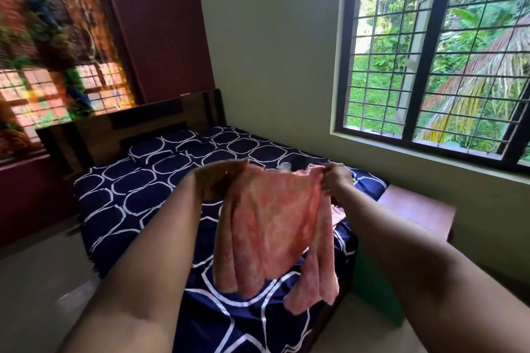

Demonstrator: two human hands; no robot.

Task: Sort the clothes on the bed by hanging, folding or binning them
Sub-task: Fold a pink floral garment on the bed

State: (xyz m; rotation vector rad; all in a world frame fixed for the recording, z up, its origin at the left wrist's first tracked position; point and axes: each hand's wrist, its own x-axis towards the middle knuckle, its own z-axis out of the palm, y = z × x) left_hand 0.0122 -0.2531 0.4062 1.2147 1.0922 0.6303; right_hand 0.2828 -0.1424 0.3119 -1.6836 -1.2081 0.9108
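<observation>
Hanging in the air above the bed (pixel 137 203), a pink garment (pixel 272 226) is stretched between two bare hands. The left hand (pixel 212 180) is closed on the garment's upper left corner, fingers curled over the cloth, though motion blur hides how the fingers lie. The right hand (pixel 338 178) is pinched shut on the upper right corner, with the cloth bunched at its fingertips. Between the two hands the top edge of the garment sags a little, and the rest drops in long folds, the lowest corner reaching toward the near right edge of the bed.

The bed is covered by a dark blue sheet with a white looping pattern, and a pillow (pixel 169 149) in the same pattern lies at the far end against a wooden headboard (pixel 129 123). More clothes (pixel 289 165) lie on the sheet at the far right, just beyond the hands, mostly hidden by the raised garment; a bit of pink cloth also shows below the right wrist. A brown wooden cabinet (pixel 421 209) stands right of the bed under a barred window (pixel 430 51), and a green box (pixel 375 289) sits on the floor near the bed's right side.
</observation>
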